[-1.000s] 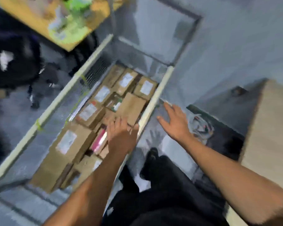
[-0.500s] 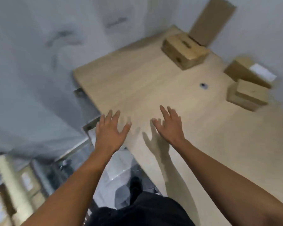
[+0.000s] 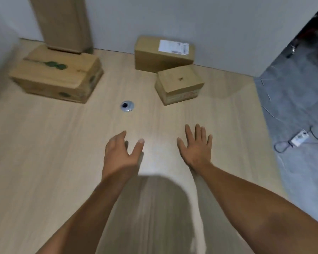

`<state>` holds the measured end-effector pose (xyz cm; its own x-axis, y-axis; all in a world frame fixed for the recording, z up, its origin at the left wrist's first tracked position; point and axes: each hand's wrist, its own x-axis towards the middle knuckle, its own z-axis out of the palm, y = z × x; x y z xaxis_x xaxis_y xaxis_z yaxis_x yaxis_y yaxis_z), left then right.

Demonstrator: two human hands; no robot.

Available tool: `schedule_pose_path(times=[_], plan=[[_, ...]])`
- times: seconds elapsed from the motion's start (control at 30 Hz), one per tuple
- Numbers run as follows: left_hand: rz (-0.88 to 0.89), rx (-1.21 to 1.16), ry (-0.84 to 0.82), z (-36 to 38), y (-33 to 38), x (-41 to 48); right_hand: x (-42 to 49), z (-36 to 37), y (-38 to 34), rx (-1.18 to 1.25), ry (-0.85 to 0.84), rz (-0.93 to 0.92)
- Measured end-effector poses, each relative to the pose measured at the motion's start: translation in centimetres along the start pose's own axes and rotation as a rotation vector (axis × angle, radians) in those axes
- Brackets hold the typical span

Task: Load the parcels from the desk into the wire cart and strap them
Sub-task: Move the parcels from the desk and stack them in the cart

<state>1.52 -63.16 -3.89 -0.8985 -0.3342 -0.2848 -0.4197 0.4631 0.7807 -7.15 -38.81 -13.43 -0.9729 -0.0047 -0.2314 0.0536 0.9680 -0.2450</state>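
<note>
From the head camera: you are reaching both bare arms out over the pale wood-grain desk [image 3: 44, 143]. Your left hand [image 3: 120, 153] and your right hand [image 3: 195, 145] are hanging side by side above its middle, fingers straight and spread, holding nothing. Whether either palm is touching the wood cannot be told.

The parcels are sitting along the far edge of the desk, well apart from both hands. At far left, a wide brown cardboard box with green marks [image 3: 57, 73] is lying flat, and a tall brown cardboard carton [image 3: 62, 24] is standing at its back against the grey wall [image 3: 218, 24]. Towards the right, a brown cardboard box with a white shipping label [image 3: 163, 54] is leaning on the wall, and a small, nearly cube-shaped cardboard box [image 3: 179, 83] is sitting just in front of it, touching it.

A round grey cable grommet [image 3: 127, 106] is showing in the desk between the two groups. On the grey floor [image 3: 297, 99] at right, a small white corded device [image 3: 299, 138] is lying.
</note>
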Motion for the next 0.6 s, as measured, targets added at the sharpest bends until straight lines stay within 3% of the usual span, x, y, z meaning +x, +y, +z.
schedule_pose_path(times=[0.23, 0.4, 0.6], plan=[[0.159, -0.235, -0.004, 8.9, 8.0, 17.2, 1.6, 2.6, 1.0, -0.065, 0.125, -0.007], [0.031, -0.384, -0.022, 13.9, 12.2, 23.8, 1.3, 2.5, 0.8, -0.028, 0.16, -0.023], [-0.053, -0.538, -0.136, 14.3, 11.2, 24.3, 1.1, 2.4, 0.9, 0.084, 0.19, -0.03]])
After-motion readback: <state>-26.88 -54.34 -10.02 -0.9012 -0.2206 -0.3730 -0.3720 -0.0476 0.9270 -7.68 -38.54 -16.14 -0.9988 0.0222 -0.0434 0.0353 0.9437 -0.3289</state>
